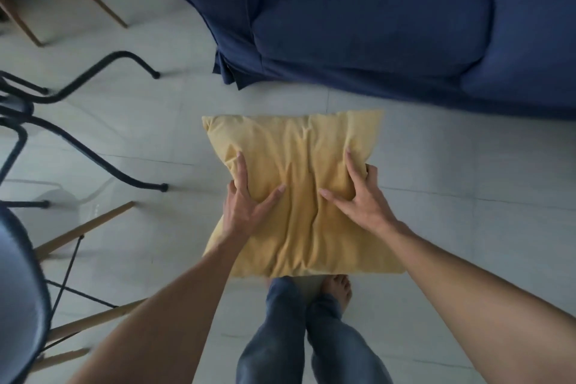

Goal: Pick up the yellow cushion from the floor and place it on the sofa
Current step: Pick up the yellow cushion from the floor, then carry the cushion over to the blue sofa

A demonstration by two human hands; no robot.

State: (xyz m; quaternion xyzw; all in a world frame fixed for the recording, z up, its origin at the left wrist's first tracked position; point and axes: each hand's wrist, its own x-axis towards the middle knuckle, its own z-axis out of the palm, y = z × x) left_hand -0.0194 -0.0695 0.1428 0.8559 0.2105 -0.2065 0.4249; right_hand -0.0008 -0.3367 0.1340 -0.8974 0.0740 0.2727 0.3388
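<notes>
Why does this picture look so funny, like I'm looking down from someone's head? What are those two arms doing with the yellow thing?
You guessed right. There is no robot here. A person wears a small camera on their head, so you see what they see when they look down. That is why the arms come in from the bottom.

The yellow thing is a cushion. The left hand grips its left edge and the right hand grips its right edge, with the fingers squeezing the soft cloth. Both hands hold it in front of the person, above their legs and a bare foot.

Under it is a pale tiled floor. The big blue shape at the top is a sofa, where the cushion should go. On the left are chairs with thin dark legs and wooden legs.
</notes>
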